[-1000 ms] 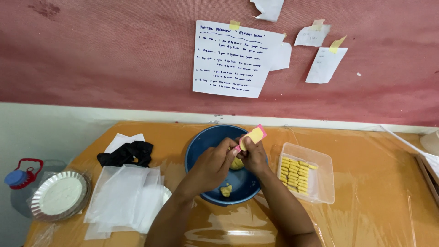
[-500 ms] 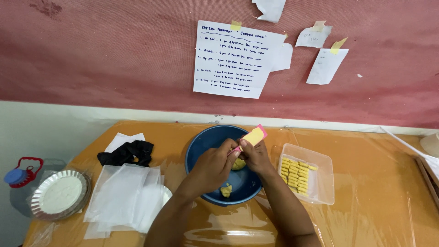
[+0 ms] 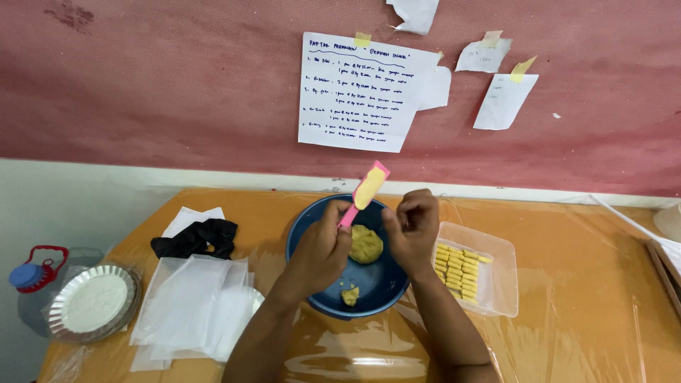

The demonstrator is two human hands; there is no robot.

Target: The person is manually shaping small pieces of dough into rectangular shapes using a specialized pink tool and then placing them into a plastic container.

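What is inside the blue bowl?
The blue bowl holds a big yellow dough lump and a small dough piece. The left hand and right hand cover parts of its inside.

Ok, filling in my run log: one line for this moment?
left hand: holds pink spatula | right hand: over blue bowl | dough: in bowl | tray: right of bowl

Left of the hands lie white paper sheets (image 3: 191, 308), a black cloth (image 3: 196, 237) and a foil pan (image 3: 91, 303). Above them, handwritten notes (image 3: 358, 92) are taped to the red wall (image 3: 142, 85).
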